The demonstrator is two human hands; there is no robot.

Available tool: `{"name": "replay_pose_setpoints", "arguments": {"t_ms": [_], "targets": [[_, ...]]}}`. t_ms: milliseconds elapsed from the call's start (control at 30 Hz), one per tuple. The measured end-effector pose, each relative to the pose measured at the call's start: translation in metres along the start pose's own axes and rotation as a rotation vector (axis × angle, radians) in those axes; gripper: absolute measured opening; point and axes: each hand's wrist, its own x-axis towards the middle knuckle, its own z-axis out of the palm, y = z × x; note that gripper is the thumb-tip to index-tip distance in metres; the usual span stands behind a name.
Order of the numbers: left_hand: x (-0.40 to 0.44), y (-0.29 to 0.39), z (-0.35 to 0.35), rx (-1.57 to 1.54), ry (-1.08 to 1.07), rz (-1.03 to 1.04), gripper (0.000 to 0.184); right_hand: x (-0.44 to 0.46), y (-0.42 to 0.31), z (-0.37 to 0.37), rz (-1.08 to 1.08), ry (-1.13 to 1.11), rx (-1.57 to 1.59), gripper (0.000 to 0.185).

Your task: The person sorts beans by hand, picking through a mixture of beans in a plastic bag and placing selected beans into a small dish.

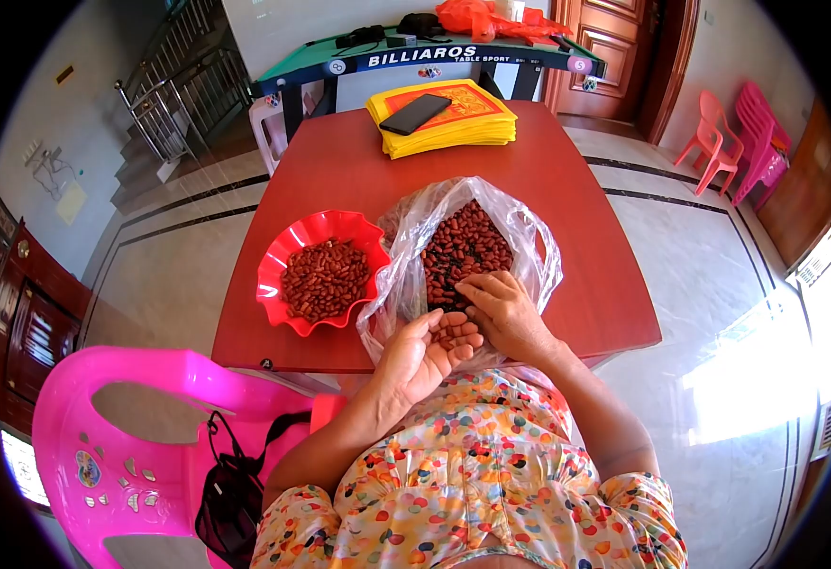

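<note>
A clear plastic bag (pixel 536 245) lies open on the table, full of dark red kidney beans (pixel 472 237) with darker ones mixed in. My left hand (pixel 420 358) is palm up and cupped at the bag's near edge, with a few kidney beans in its curled fingers. Over the near side of the beans, my right hand (pixel 505 311) reaches in with thumb and fingers pinched together; anything between the fingertips is hidden. To the left of the bag stands a red wavy-rimmed bowl (pixel 273 270) holding more kidney beans (pixel 325 278).
A stack of yellow printed paper (pixel 491 133) with a black phone (pixel 416 114) on it sits at the far end of the red table (pixel 586 275). A pink chair (pixel 131 379) with a black bag (pixel 230 493) is at my left. Behind stands a toy billiard table (pixel 425 57).
</note>
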Motion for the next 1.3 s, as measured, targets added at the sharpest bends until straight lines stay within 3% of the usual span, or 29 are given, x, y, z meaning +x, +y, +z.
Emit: {"name": "replay_pose_setpoints", "arguments": {"t_ms": [233,500,733,1033,1200,1300], "targets": [[0.001,0.0,-0.001,0.017,-0.007,0.009,0.034,-0.003,0.003,0.001,0.02,-0.08,0.021,0.03],[0.0,-0.001,0.001,0.051,0.005,0.025,0.033,-0.002,0.005,0.002,0.085,0.09,0.173,0.015],[0.001,-0.001,0.0,0.031,-0.018,0.02,0.033,0.001,-0.002,-0.006,0.101,0.157,0.188,0.014],[0.001,0.0,-0.001,-0.035,-0.071,0.006,0.03,0.006,-0.016,-0.012,-0.078,0.046,0.347,0.013],[0.001,0.0,0.001,0.019,-0.007,0.012,0.032,0.001,-0.004,-0.011,0.162,0.113,0.27,0.014],[0.002,-0.001,-0.003,0.021,-0.018,0.01,0.033,0.001,0.001,-0.01,0.157,0.098,0.176,0.016]]}}
